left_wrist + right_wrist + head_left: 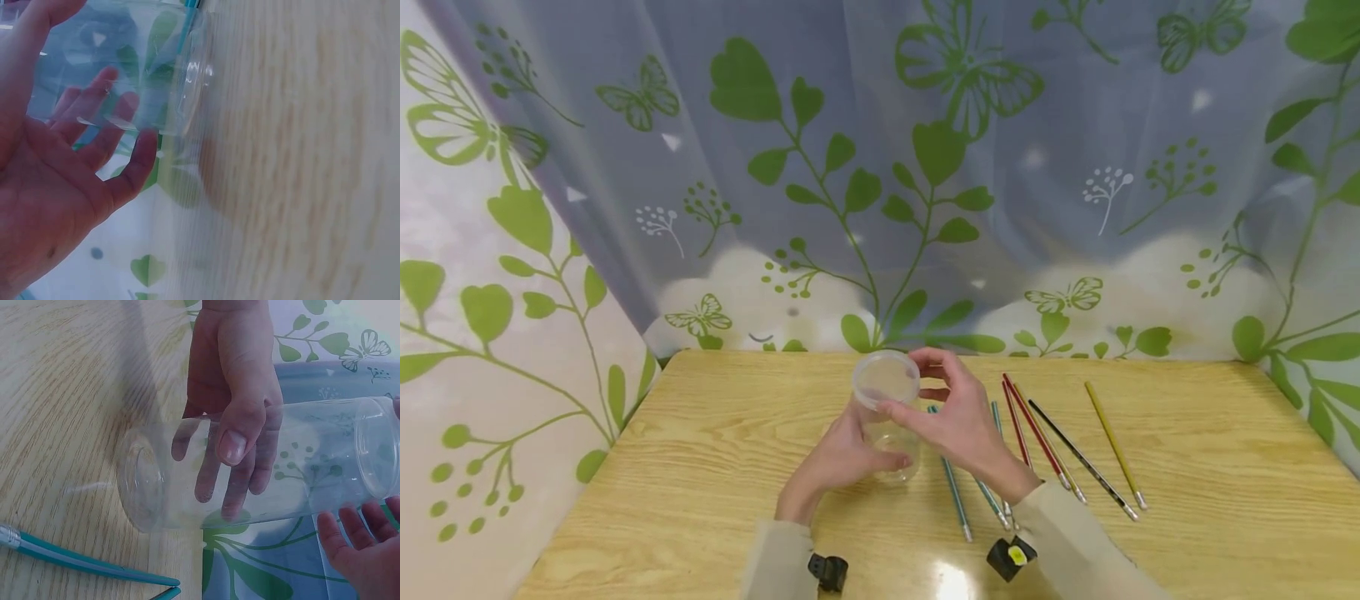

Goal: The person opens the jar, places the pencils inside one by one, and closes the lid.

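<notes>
A clear plastic jar with a whitish round top stands upright between both hands, its base at or just above the tabletop; I cannot tell whether it touches. My left hand holds the jar low on its body, thumb across the near side and fingers behind, seen through the wall in the right wrist view. Up at the rim, my right hand grips the top, thumb in front and fingers at the far side. Teal pencils lie beside the jar, partly beneath the right hand and forearm.
Further right on the wooden table lie red pencils, a black pencil and a yellow pencil, with eraser ends toward me. A curtain printed with leaves and butterflies hangs behind the table's far edge.
</notes>
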Demonstrator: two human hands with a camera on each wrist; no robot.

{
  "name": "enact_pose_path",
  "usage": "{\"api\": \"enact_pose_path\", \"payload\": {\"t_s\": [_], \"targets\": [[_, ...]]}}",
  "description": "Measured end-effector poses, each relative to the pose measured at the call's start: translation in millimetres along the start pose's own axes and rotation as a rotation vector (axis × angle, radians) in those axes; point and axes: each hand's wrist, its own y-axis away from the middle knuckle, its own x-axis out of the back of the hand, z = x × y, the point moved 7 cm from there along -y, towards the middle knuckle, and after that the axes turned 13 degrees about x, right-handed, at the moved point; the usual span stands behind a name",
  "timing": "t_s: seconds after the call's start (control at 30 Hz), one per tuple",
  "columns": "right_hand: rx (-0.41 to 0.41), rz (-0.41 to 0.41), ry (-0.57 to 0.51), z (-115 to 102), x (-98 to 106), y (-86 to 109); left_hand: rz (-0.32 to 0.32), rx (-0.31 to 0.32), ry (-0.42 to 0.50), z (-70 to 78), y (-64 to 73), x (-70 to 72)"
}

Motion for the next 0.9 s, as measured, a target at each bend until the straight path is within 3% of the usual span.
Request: {"api": "enact_pose_path", "payload": {"t_s": [0.17,0.4,0.5,0.77,0.9], "targets": [[0.048,-0.019,-0.009,-0.5,0.2,-0.2,0.007,0.003,0.001,1.0,1.9,-0.1],[0.031,-0.081,-0.003,2.5,-2.3,0.3,-0.026,-0.046,0.041,4.9,2.9,-0.6],[0.031,-0.072,0.005,2.2,-3.2,0.1,-0.024,-0.045,0.055,5.2,3.5,1.3],[-0.032,0.006,0.007,4.0,-3.5,-0.6,0.063,0.025,-0.013,-1.8,6.6,10.4],[-0.025,0.014,-0.013,4.1,-4.0,0.2,0.098,0.048,-0.028,-5.5,8.3,14.7]]}}
